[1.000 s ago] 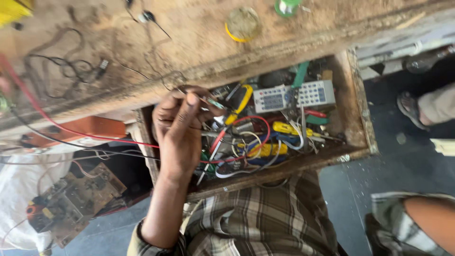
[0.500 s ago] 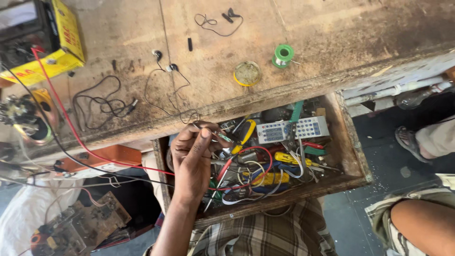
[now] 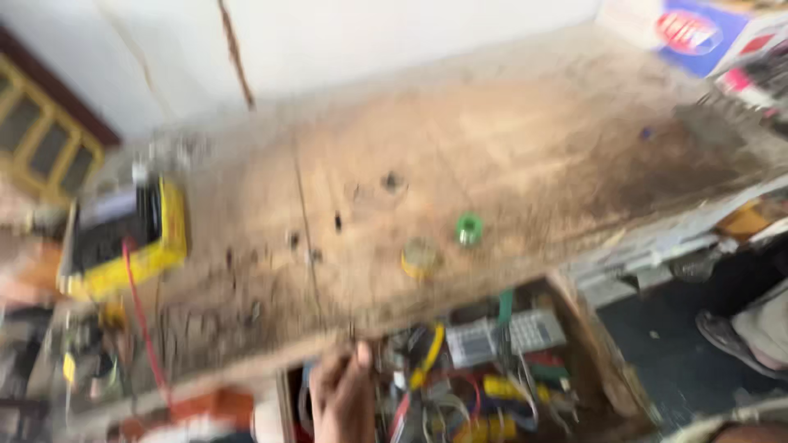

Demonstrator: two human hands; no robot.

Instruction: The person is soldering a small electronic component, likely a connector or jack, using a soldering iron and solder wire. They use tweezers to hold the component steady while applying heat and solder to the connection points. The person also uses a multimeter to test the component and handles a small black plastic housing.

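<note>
Stretching across most of the blurred head view, the wooden surface [image 3: 509, 164] is a broad worn plank top, pale brown with dark stains, a long crack down its left part and small holes and specks scattered over it. Under its front edge an open wooden drawer [image 3: 603, 361] holds a tangle of wires [image 3: 443, 402] in red, yellow, white and blue, thin and looping, mixed with yellow-handled tools and a flat grey keypad unit [image 3: 505, 335] with rows of small buttons lying toward the drawer's back. One hand [image 3: 345, 398] comes up from the bottom edge into the left part of the drawer, its fingers at the wires just below the surface's edge; the blur hides whether it is pinching a wire or only touching them, and which of the two hands it is cannot be told, nor does the other one show. On the left of the surface sits a boxy yellow meter [image 3: 131, 238] with a dark face, and a red lead [image 3: 139, 312] runs from it down over the front edge. Near the front edge, above the drawer, lie a small round yellowish spool [image 3: 420, 258] and, just beside it to the right, a smaller bright green spool [image 3: 469, 229], both flat and ring-shaped.
</note>
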